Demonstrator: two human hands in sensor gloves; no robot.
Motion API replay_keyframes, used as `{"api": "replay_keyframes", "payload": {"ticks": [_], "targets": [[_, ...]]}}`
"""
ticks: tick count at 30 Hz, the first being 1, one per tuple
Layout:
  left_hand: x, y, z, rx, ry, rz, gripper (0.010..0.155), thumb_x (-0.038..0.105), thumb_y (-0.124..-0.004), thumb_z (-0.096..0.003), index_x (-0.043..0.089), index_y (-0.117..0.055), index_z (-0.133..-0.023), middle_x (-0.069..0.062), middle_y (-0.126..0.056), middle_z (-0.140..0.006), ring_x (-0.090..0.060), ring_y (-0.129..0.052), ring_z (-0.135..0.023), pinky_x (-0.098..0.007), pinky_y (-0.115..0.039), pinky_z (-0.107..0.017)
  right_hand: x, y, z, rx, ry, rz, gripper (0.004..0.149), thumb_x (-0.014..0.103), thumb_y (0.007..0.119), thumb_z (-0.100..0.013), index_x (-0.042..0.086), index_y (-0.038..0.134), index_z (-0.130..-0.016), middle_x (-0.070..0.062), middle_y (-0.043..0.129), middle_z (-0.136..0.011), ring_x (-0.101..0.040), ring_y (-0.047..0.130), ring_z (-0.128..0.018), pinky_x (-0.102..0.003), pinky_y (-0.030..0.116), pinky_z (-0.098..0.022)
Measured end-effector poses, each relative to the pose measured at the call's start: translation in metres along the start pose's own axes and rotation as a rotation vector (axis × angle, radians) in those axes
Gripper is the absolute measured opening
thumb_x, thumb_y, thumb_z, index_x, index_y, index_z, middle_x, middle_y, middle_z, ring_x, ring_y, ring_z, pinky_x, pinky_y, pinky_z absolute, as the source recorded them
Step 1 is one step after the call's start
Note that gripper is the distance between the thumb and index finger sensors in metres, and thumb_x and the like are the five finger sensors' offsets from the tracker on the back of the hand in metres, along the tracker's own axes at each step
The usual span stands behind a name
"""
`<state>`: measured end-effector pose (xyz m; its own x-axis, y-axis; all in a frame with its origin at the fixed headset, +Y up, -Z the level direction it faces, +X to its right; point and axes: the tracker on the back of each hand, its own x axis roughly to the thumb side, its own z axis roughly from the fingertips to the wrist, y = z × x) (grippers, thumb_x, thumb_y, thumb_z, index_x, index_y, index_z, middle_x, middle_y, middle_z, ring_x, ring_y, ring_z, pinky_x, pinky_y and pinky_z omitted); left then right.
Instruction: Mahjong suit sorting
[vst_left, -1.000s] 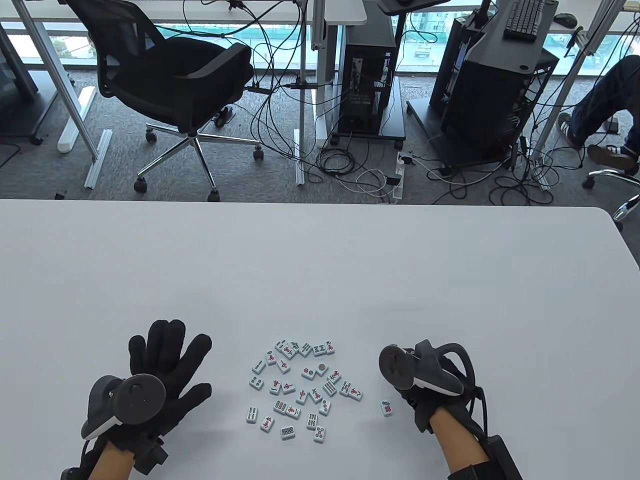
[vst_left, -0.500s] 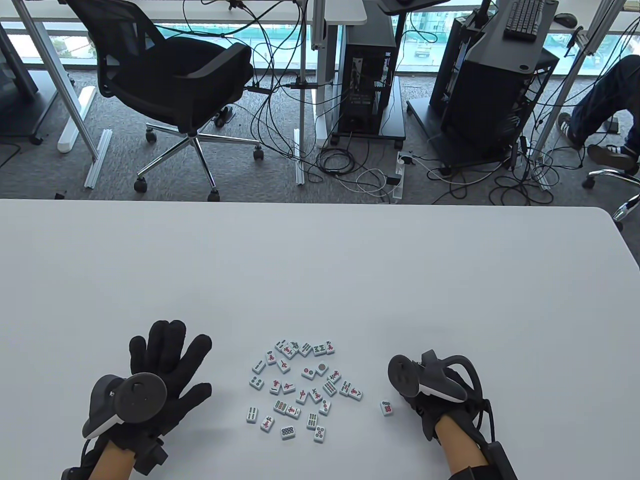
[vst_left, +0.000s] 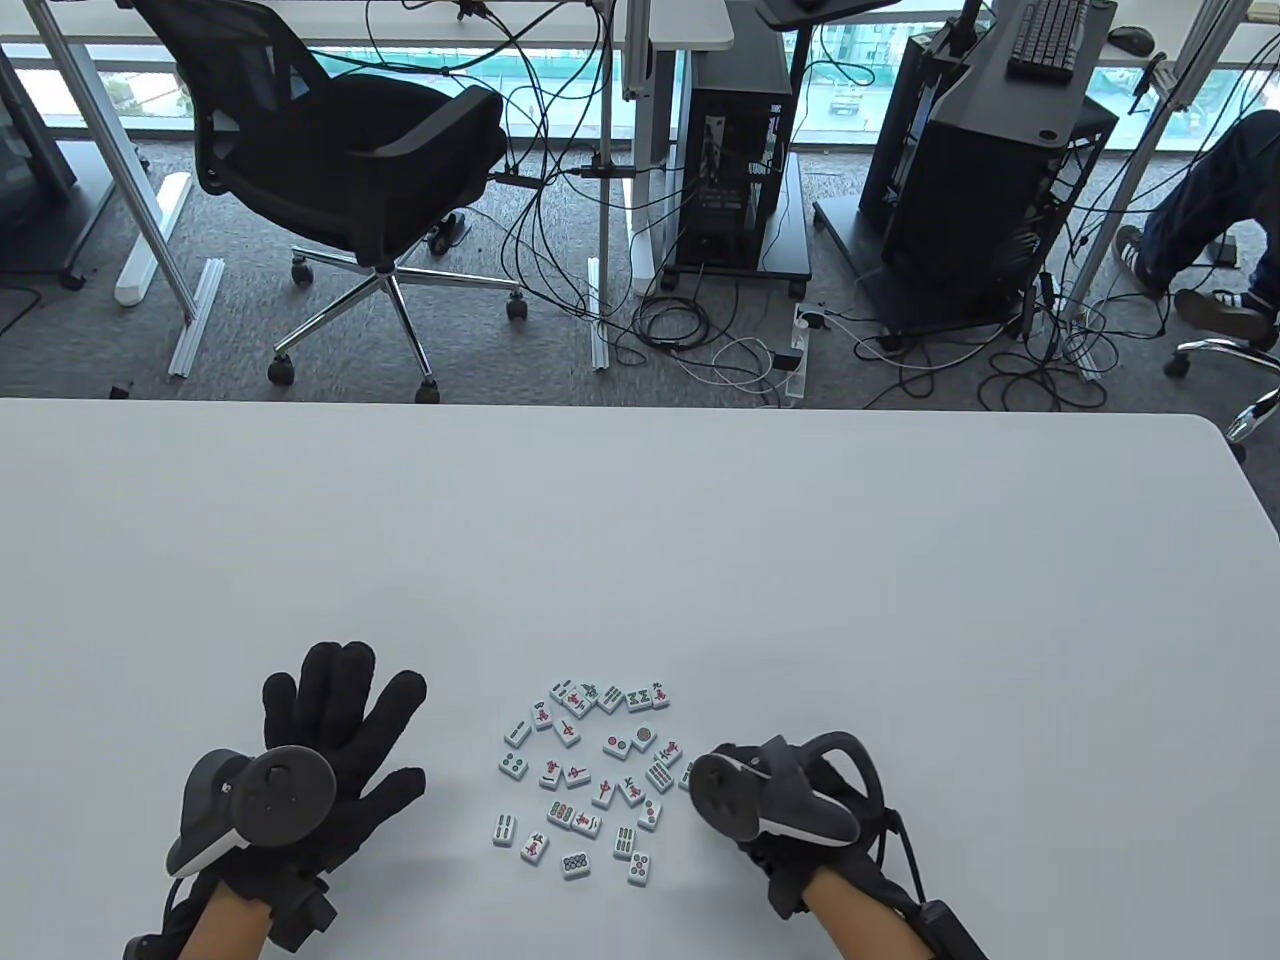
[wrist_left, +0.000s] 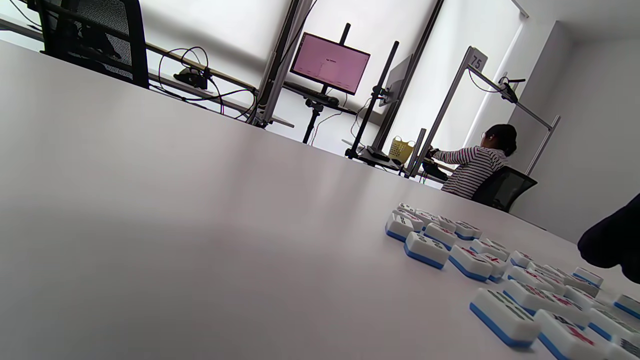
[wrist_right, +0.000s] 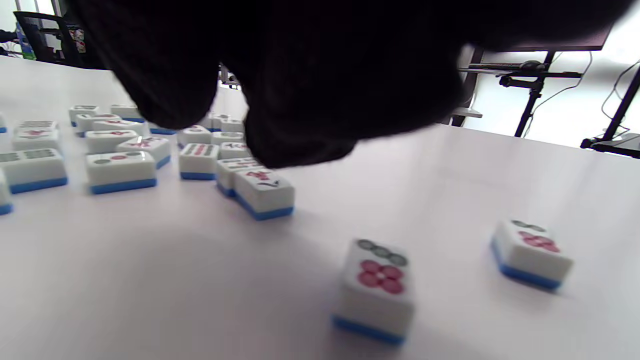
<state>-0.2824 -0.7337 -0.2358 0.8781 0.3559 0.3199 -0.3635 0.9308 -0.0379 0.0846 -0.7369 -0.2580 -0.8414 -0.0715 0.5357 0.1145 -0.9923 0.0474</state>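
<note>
Two dot tiles (wrist_right: 377, 282) set apart | pile (vst_left: 590, 775) unsorted | my right hand (vst_left: 775, 800) over pile edge, grip unclear | left hand (vst_left: 320, 745) spread flat on tabletop (vst_left: 640, 540)

A black office chair (vst_left: 340, 150) stands beyond the table (vst_left: 640, 520).

Office-laboratory: swivel chair (vst_left: 340, 160) at upper left, computer towers (vst_left: 735, 170), floor cables (vst_left: 720, 340), keyboard (vst_left: 1045, 35) upper right.
</note>
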Motion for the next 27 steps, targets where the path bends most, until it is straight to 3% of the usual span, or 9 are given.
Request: {"api": "replay_keyframes", "payload": {"ticks": [4,9,15,19,23,27], "targets": [[0.001,-0.001,0.0,0.0,0.0,-0.007,0.078,0.076,-0.052,-0.0453,0.051,-0.017,-0.11,0.023,0.019,-0.108,-0.01,0.024,-0.105,-0.05,0.013,-0.071,0.034,0.003,-0.003,0.016,-0.068,0.033,0.05,0.047,0.08,-0.044,0.006,0.091,-0.069,-0.004,0.098,-0.036,-0.014,0.091,-0.009,-0.027,0.081,-0.006],[0.002,-0.001,-0.001,-0.002,-0.002,-0.007,0.078,0.076,-0.052,-0.0453,0.051,-0.017,-0.11,0.023,0.019,-0.108,-0.01,0.024,-0.105,-0.05,0.013,-0.071,0.055,0.011,-0.005,0.038,-0.123,0.14,0.05,0.049,0.08,-0.044,0.006,0.092,-0.066,-0.003,0.098,-0.034,-0.013,0.09,-0.006,-0.027,0.08,-0.004],[0.002,-0.001,-0.001,-0.005,-0.003,-0.006,0.078,0.076,-0.052,-0.0453,0.051,-0.016,-0.11,0.023,0.019,-0.108,-0.01,0.024,-0.105,-0.05,0.013,-0.072,0.048,0.014,0.003,0.007,-0.126,0.214,0.047,0.045,0.078,-0.045,0.006,0.091,-0.068,-0.003,0.098,-0.035,-0.013,0.09,-0.008,-0.027,0.081,-0.005],[0.003,-0.002,-0.001,-0.007,-0.007,-0.005,0.078,0.076,-0.052,-0.0452,0.051,-0.017,-0.11,0.023,0.019,-0.108,-0.01,0.024,-0.105,-0.05,0.013,-0.071,0.037,0.012,0.009,-0.002,-0.117,0.216,0.049,0.043,0.081,-0.044,0.005,0.088,-0.075,-0.005,0.099,-0.04,-0.014,0.092,-0.011,-0.028,0.082,-0.008],[0.003,-0.003,-0.001,-0.011,-0.005,-0.008,0.078,0.076,-0.052,-0.0454,0.051,-0.016,-0.11,0.023,0.019,-0.108,-0.01,0.024,-0.105,-0.05,0.013,-0.071,0.035,0.011,0.012,0.055,-0.107,0.047,0.051,0.04,0.083,-0.044,0.004,0.086,-0.079,-0.006,0.099,-0.042,-0.015,0.092,-0.012,-0.028,0.082,-0.009],[0.003,-0.003,-0.001,-0.015,-0.002,-0.01,0.078,0.076,-0.052,-0.0454,0.05,-0.016,-0.11,0.023,0.019,-0.108,-0.01,0.024,-0.105,-0.05,0.013,-0.071,0.04,0.016,0.009,0.127,-0.108,0.06,0.056,0.04,0.085,-0.043,0.003,0.082,-0.084,-0.006,0.098,-0.043,-0.015,0.091,-0.013,-0.028,0.081,-0.009]]}}
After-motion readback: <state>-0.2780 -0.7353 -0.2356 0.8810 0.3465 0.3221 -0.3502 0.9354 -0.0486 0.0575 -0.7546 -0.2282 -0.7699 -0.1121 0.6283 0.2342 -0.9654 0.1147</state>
